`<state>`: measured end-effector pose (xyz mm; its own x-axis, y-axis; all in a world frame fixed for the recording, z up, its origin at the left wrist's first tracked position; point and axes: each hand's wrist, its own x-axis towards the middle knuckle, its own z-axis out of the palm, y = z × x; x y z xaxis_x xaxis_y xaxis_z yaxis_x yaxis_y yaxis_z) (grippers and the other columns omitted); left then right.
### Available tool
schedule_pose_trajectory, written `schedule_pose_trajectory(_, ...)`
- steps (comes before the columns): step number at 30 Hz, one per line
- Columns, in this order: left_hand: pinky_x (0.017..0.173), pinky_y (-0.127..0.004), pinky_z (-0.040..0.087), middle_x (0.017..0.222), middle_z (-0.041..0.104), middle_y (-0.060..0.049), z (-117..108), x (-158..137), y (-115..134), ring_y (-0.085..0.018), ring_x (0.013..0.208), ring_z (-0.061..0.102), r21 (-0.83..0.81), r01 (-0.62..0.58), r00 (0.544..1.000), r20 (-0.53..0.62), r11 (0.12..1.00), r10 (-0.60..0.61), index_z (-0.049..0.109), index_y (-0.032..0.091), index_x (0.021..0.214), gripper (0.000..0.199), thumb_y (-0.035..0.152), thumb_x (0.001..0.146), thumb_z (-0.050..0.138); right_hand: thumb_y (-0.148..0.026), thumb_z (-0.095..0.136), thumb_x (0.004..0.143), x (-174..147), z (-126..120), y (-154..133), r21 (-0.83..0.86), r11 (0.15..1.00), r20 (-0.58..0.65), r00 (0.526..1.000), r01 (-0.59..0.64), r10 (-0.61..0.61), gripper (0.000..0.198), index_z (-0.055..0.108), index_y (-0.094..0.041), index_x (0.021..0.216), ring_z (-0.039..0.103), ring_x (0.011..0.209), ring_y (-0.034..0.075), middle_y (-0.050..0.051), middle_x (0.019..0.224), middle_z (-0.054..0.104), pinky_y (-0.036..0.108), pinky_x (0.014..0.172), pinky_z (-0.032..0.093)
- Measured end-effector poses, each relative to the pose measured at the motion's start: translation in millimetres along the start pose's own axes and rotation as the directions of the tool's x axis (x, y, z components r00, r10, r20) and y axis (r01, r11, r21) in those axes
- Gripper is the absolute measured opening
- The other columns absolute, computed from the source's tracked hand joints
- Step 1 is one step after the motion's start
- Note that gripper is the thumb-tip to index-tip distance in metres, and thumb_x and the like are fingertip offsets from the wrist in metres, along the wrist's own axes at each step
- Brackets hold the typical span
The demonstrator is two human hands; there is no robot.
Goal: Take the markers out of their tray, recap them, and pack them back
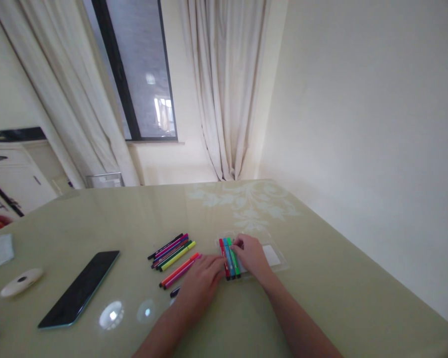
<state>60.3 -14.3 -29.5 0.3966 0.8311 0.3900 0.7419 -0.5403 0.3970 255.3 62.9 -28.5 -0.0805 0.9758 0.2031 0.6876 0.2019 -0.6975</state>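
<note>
Together, both hands press slim plastic markers into a clear pouch.

No writing, brand, number or sign can be read anywhere: the white label on the clear pen case looks blank, and the barrels of the coloured pens are too small to tell
</note>
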Motion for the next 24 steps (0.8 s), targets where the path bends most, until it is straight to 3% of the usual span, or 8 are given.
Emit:
schedule_pose_trajectory(4,0.091,-0.047,0.053,0.106,0.070,-0.010,-19,-4,-44,-0.028,0.101,0.065,0.237,0.353,0.922,-0.253,0.905,-0.293,0.067,0.021,0.104,0.025,0.027,0.100,0.043,-0.022,0.069,0.080,-2,-2,-5,0.110,0.994,-0.034,0.999,0.005,-0.001,0.010,0.069,-0.022,0.071,0.062,0.070,0.019,0.003,0.072,0.071,0.030,0.065,0.040)
schedule_pose_trajectory(7,0.079,-0.050,0.052,0.094,0.068,-0.013,-26,-12,-72,-0.032,0.089,0.064,0.325,0.437,0.887,-0.312,0.839,-0.341,0.067,0.022,0.092,0.022,0.029,0.097,0.046,-0.023,0.068,0.080,-2,-1,-8,0.144,0.989,-0.048,0.999,0.018,-0.011,0.011,0.069,-0.022,0.070,0.061,0.067,0.019,0.003,0.071,0.070,0.030,0.065,0.040)
schedule_pose_trajectory(10,0.077,-0.048,0.051,0.089,0.067,-0.012,-26,-16,-81,-0.031,0.086,0.065,0.340,0.434,0.888,-0.318,0.834,-0.332,0.064,0.023,0.085,0.022,0.032,0.096,0.047,-0.024,0.069,0.081,-3,-1,-12,0.152,0.988,-0.051,0.998,0.037,-0.029,0.012,0.069,-0.023,0.069,0.060,0.065,0.019,0.003,0.069,0.070,0.030,0.064,0.039)
schedule_pose_trajectory(13,0.081,-0.047,0.050,0.091,0.069,-0.011,-26,-9,-71,-0.032,0.089,0.066,0.226,0.430,0.888,-0.284,0.874,-0.363,0.063,0.022,0.086,0.024,0.035,0.096,0.045,-0.029,0.069,0.082,-6,1,-19,0.224,0.972,-0.060,0.996,0.072,-0.060,0.014,0.070,-0.023,0.069,0.060,0.064,0.018,0.002,0.069,0.070,0.030,0.064,0.042)
schedule_pose_trajectory(16,0.079,-0.040,0.051,0.091,0.071,-0.007,-27,1,-47,-0.027,0.085,0.068,-0.066,0.411,0.886,-0.206,0.909,-0.415,0.062,0.022,0.094,0.028,0.039,0.100,0.041,-0.038,0.069,0.085,-11,4,-29,0.371,0.924,-0.002,0.996,0.087,-0.094,0.017,0.075,-0.023,0.077,0.063,0.068,0.018,0.002,0.075,0.073,0.028,0.066,0.045)
schedule_pose_trajectory(18,0.074,-0.035,0.052,0.087,0.072,-0.005,-27,6,-29,-0.023,0.080,0.069,-0.282,0.359,0.904,-0.134,0.890,-0.407,0.062,0.022,0.098,0.032,0.044,0.102,0.038,-0.043,0.067,0.087,-15,6,-36,0.495,0.868,0.097,0.989,0.049,-0.111,0.022,0.076,-0.022,0.086,0.064,0.070,0.018,0.002,0.078,0.073,0.027,0.064,0.047)
schedule_pose_trajectory(20,0.068,-0.032,0.052,0.081,0.072,-0.003,-24,7,-13,-0.021,0.073,0.068,-0.384,0.320,0.919,-0.097,0.866,-0.383,0.065,0.023,0.097,0.036,0.048,0.102,0.039,-0.047,0.066,0.088,-17,7,-41,0.602,0.799,0.175,0.977,-0.007,-0.123,0.028,0.075,-0.021,0.087,0.063,0.066,0.016,0.001,0.076,0.071,0.026,0.061,0.047)
schedule_pose_trajectory(24,0.066,-0.031,0.053,0.081,0.073,-0.003,-20,6,1,-0.021,0.071,0.067,-0.501,0.303,0.929,-0.035,0.811,-0.369,0.067,0.022,0.109,0.038,0.052,0.100,0.046,-0.053,0.071,0.084,-15,6,-43,0.734,0.676,0.145,0.987,-0.062,-0.066,0.033,0.072,-0.020,0.080,0.060,0.063,0.015,0.000,0.072,0.068,0.025,0.061,0.047)
